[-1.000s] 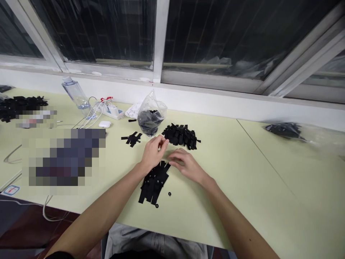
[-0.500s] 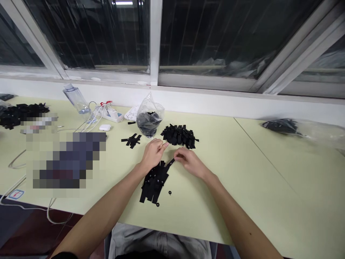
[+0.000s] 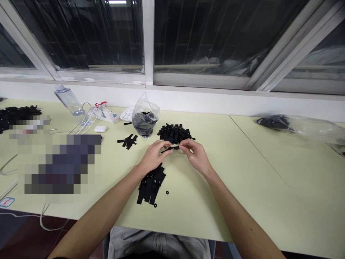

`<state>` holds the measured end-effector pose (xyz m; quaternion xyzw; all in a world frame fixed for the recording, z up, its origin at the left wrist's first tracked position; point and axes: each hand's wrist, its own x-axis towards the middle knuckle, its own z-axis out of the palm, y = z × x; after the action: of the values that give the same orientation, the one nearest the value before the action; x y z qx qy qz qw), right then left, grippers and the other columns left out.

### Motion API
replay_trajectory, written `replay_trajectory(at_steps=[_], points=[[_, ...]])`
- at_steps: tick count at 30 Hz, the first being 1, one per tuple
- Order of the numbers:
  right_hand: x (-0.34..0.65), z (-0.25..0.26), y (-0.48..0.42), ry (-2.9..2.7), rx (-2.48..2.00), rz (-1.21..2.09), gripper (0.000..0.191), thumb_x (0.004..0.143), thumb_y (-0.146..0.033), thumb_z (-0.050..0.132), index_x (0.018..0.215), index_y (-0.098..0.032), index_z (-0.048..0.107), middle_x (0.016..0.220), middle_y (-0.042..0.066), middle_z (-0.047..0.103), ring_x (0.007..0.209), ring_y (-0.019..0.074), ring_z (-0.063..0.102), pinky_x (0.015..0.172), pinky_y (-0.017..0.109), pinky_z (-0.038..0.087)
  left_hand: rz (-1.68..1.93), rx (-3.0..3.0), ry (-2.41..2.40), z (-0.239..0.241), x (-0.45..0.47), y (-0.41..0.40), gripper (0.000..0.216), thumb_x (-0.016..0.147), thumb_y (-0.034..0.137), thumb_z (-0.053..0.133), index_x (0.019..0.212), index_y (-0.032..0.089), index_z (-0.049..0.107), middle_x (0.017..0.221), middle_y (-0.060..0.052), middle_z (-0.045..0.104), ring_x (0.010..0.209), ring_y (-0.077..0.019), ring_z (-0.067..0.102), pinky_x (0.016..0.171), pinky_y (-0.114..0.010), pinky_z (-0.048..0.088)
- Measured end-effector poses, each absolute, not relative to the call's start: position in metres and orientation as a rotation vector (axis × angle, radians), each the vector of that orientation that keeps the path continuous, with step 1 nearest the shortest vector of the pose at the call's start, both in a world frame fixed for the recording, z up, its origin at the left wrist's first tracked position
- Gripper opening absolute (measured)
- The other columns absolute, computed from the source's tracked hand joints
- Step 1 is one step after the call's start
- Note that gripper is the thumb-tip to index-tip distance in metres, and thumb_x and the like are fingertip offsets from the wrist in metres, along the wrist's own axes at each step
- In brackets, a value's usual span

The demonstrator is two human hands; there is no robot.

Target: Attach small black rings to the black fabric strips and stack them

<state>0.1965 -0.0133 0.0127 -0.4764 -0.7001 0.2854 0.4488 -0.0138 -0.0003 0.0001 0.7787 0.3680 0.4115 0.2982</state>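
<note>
A short black fabric strip (image 3: 174, 148) stretches between my hands above the table. My right hand (image 3: 196, 155) pinches its right end between thumb and fingertips. At the other end, my left hand (image 3: 154, 155) has its thumb and fingers closed around the strip, and that end is partly hidden. Below my left hand lies a stack of black strips (image 3: 151, 185), several with small shiny metal bits on them. Two small black rings, one a washer-like ring (image 3: 167, 192), rest beside the stack. Just beyond my hands is a larger heap of black strips (image 3: 175, 133).
A clear plastic bag (image 3: 145, 120) with dark contents stands behind a small group of strips (image 3: 127, 141). Further left are a white case (image 3: 100, 128), a power strip (image 3: 107, 116) with cables and a tilted water bottle (image 3: 68, 100). Another plastic bag (image 3: 309, 127) lies far right.
The strip in my right hand has been lifted off the stack and lies roughly level. My left hand, earlier without a visible strip, now holds its other end. The view has shifted slightly.
</note>
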Motion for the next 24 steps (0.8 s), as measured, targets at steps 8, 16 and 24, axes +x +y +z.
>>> replay_trajectory(at_steps=[8,16,24], points=[[0.184,0.011,-0.018,-1.709,-1.238,0.570,0.015,0.093,-0.031,0.054,0.090,-0.021,0.066,0.090,0.005,0.068,0.079,0.0192,0.059,0.071,0.033,0.046,1.123,2.050,1.001,-0.003,-0.013,0.000,0.014,0.091,0.029,0.061,0.097,0.022,0.072,0.097,-0.005,0.072,0.092,-0.0191,0.067,0.080,-0.032,0.052],[0.175,0.016,-0.026,-1.701,-1.172,0.292,0.013,0.094,-0.031,0.057,0.090,-0.023,0.066,0.092,0.007,0.067,0.080,0.0216,0.057,0.069,0.037,0.048,1.236,1.927,1.065,-0.007,-0.011,0.001,0.012,0.089,0.027,0.062,0.093,0.021,0.072,0.092,-0.004,0.072,0.087,-0.0173,0.067,0.081,-0.031,0.053],[0.172,0.007,-0.025,-1.851,-1.164,0.357,0.016,0.096,-0.030,0.053,0.093,-0.025,0.069,0.096,0.007,0.069,0.083,0.0233,0.059,0.066,0.038,0.049,1.176,1.964,1.008,-0.005,-0.009,-0.002,0.015,0.091,0.025,0.059,0.099,0.021,0.071,0.095,-0.005,0.072,0.088,-0.0175,0.067,0.083,-0.031,0.054]])
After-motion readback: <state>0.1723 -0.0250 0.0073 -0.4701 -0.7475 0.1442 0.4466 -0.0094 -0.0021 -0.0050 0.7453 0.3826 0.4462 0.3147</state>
